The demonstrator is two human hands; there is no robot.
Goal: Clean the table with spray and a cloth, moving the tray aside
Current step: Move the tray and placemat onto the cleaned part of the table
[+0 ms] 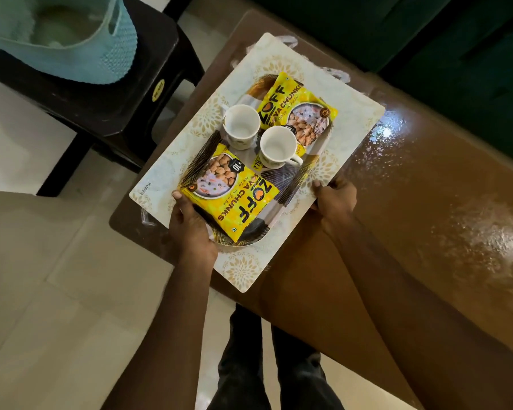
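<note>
A patterned tray (301,180) holds two white cups (241,125) (277,146) and two yellow snack packets (231,193) (298,106). The tray is over a white placemat (350,137) on the glossy brown table (427,202). My left hand (190,229) grips the tray's near left rim, thumb beside the near packet. My right hand (335,199) grips the tray's right rim. I cannot tell whether the tray rests on the mat or is lifted. No spray bottle or cloth is in view.
A dark plastic stool (107,93) stands left of the table with a teal basket (71,37) on it. A dark green sofa (427,34) runs behind the table. Pale tiled floor (57,291) lies to the left, and my legs show below.
</note>
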